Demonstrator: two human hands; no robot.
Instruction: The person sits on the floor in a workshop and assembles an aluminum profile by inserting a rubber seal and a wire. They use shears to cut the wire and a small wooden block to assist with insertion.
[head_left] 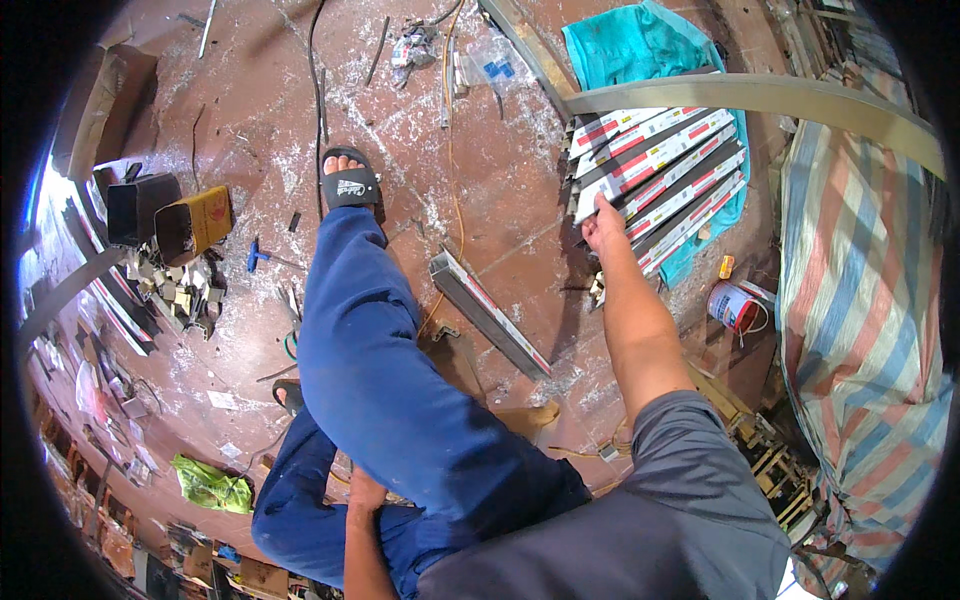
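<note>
My right hand [605, 228] reaches out to the right, its fingers closed around the near end of a long metal profile [650, 165] with a white and red label strip. This profile lies among several dark, label-striped profiles [690, 218], fanned side by side on a turquoise cloth [640, 42]. One separate profile [490, 315] rests on the floor between my leg and that pile. My left hand [366, 490] is low by my blue trouser leg, and its fingers are hidden behind the leg.
A metal frame bar [760, 92] crosses above the pile. At right stand a white and red bucket [735, 306] and a striped tarp [860, 330]. Left are an open yellow box [195, 222], offcuts [180, 290] and a blue-handled tool [256, 255]. An orange cord [452, 150] trails across the floor.
</note>
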